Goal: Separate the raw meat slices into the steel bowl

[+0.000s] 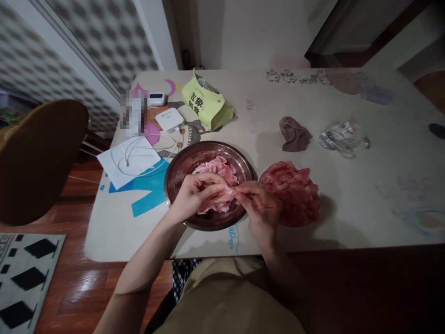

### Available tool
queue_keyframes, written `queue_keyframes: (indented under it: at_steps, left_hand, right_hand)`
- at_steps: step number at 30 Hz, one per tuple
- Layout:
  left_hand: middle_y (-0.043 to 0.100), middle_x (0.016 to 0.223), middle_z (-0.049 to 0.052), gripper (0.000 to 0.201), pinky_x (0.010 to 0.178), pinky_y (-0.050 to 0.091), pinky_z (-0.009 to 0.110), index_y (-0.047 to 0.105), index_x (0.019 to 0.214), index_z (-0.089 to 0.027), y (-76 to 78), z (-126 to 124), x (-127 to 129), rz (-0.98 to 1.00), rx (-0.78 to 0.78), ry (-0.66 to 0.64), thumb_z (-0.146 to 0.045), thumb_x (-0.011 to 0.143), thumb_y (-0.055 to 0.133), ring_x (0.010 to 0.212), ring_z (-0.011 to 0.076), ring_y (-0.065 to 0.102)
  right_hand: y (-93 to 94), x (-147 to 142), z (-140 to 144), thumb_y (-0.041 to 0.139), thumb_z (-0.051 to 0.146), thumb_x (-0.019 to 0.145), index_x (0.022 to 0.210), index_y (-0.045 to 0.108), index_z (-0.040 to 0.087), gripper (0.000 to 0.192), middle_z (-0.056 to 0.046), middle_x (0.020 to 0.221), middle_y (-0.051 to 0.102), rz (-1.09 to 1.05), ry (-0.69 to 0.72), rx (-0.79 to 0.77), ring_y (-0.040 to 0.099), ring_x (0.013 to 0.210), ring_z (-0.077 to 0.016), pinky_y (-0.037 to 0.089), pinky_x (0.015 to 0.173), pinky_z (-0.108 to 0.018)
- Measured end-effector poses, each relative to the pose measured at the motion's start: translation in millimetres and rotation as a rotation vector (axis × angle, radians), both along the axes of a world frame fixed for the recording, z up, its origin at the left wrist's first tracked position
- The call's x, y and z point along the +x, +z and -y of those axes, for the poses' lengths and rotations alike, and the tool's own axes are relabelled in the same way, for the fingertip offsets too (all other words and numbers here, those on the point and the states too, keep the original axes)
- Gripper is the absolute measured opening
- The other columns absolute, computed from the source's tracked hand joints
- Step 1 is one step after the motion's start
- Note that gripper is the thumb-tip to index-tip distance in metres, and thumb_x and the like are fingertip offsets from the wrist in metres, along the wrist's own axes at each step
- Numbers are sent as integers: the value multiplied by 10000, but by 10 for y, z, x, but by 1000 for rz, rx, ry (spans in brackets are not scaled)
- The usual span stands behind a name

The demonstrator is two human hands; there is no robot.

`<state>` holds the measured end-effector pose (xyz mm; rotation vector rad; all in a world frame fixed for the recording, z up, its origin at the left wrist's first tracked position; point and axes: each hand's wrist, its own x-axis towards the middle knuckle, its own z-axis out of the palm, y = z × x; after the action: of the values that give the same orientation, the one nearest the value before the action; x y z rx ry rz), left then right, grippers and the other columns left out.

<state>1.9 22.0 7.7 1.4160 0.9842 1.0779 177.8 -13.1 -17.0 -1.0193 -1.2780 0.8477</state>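
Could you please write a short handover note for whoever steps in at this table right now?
Left hand: over the metal bowl, fingers closed on a slice of raw meat.
Right hand: at the bowl's right rim, pinching the same slice at its other end.
Things: the bowl holds a small heap of pale pink meat slices. A bigger mound of redder meat sits just right of the bowl on the table.
Done: some slices already lie in the bowl.
Left: the big mound looks untouched; the slice in hand is not yet put down.
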Motion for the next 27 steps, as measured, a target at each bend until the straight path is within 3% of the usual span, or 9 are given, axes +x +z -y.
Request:
queue_keyframes:
  at_steps: [7, 17, 27]
  left_hand:
    - [757, 738, 56, 246, 540, 593, 227, 746, 783, -168, -6, 13, -10, 21, -31, -38, -400, 863, 756, 597, 151, 702]
    - [792, 839, 47, 96, 744, 582, 246, 761, 851, -182, -11, 42, -46, -61, 123, -13, -241, 909, 710, 753, 156, 736]
    - [781, 809, 37, 97, 722, 563, 198, 753, 840, -157, 29, 54, -55, -71, 167, -79, -189, 912, 697, 730, 122, 714]
  right_hand:
    - [61, 100, -17, 704, 203, 883, 877, 731, 257, 61, 3, 847, 735, 76, 79, -11, 682, 861, -161, 567, 775, -311]
    - [93, 151, 19, 680, 79, 893, 1064, 733, 333, 311, 40, 937, 792, 505, -116, 360, 726, 885, -170, 596, 839, -380]
    - [116, 110, 1, 694, -13, 850, 1089, 725, 226, 339, -21, 954, 802, 643, -195, 546, 731, 911, -167, 594, 843, -326]
